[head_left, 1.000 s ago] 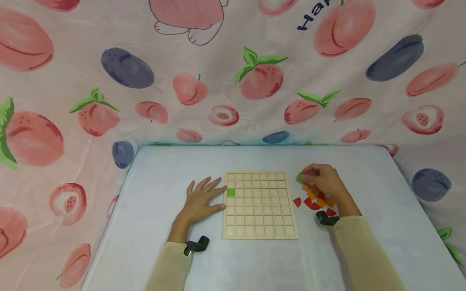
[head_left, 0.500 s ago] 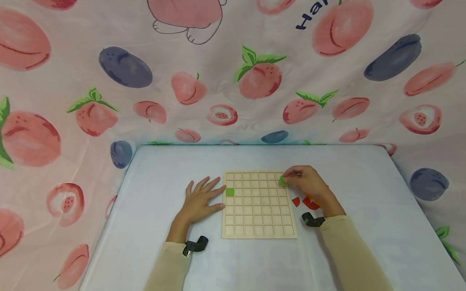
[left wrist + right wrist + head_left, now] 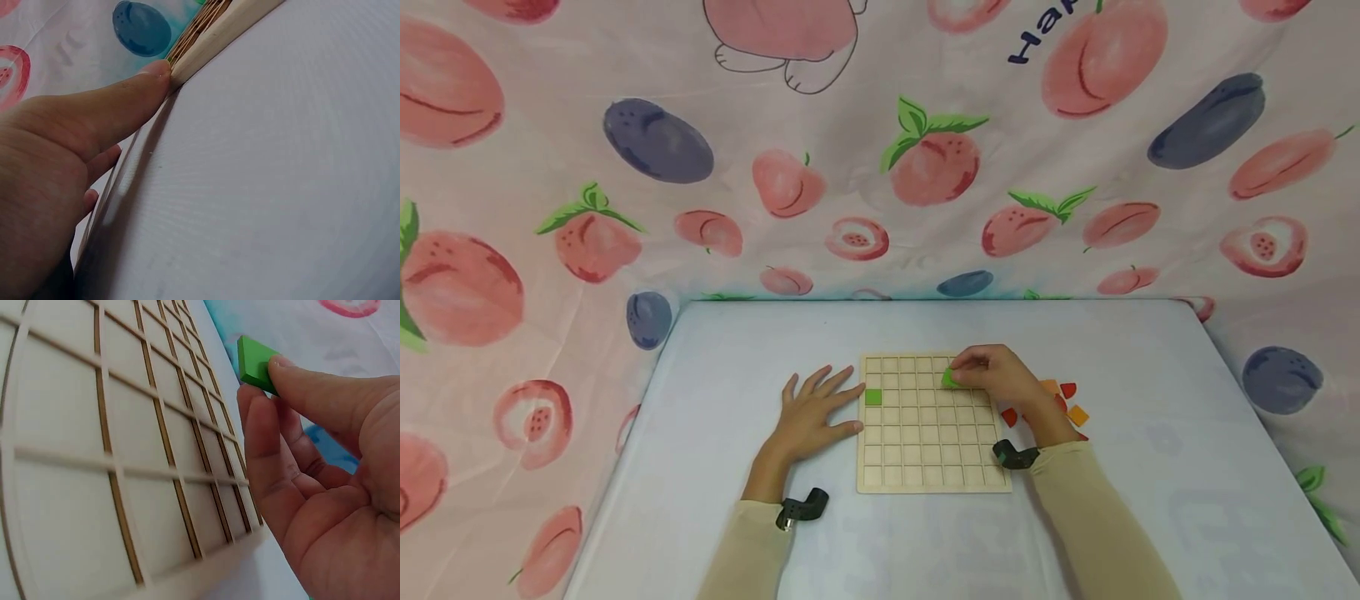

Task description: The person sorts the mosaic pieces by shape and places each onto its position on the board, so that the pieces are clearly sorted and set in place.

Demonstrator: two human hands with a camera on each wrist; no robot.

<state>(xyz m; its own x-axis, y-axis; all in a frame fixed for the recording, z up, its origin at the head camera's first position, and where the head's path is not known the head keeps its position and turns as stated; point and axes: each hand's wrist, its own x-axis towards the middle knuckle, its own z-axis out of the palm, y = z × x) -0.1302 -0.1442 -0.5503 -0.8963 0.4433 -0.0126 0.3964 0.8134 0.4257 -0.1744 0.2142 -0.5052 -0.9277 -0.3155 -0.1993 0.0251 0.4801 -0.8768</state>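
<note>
A pale wooden grid board (image 3: 932,433) lies flat on the table, and one green square tile (image 3: 873,397) sits in a cell of its leftmost column. My right hand (image 3: 996,379) pinches a second green tile (image 3: 255,361) between thumb and fingertips, held above the upper right part of the board. My left hand (image 3: 808,421) rests with fingers spread at the board's left side; in the left wrist view its thumb (image 3: 134,94) touches the board's edge (image 3: 206,56).
Orange and red pieces (image 3: 1078,415) lie scattered right of the board, partly hidden behind the right forearm. The white table (image 3: 760,333) meets a fruit-printed cloth (image 3: 865,183) at the back. Small dark cameras (image 3: 805,505) are worn on both wrists.
The right hand has carried the green tile leftward from beside the loose pieces to over the board. The left hand has stayed in place, and more orange and red pieces show than half a second ago.
</note>
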